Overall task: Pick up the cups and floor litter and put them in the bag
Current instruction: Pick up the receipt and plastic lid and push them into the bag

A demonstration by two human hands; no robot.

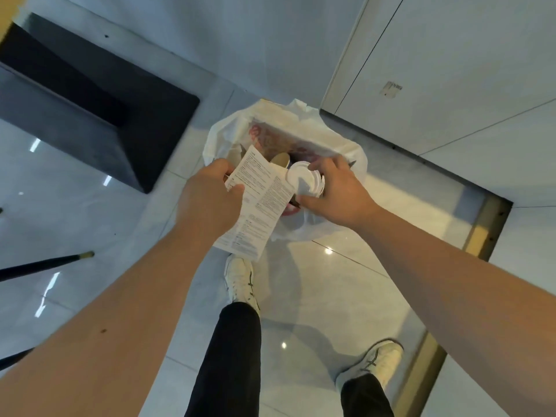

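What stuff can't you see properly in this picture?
Head view only:
- Inside of the bag: mostly covered by the left hand, right hand and printed paper.
- Cup: only its white lid shows; the body is hidden by the right hand and paper.
- Paper's text: too small to read.
- Red print on the bag: blurred and creased.
- Black pole: cut off by the left edge.

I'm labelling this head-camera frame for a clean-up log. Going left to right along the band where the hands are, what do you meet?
Dark grey angular block on the floor → left hand → printed white paper sheet → white plastic cup lid → right hand → brass-coloured floor strip.
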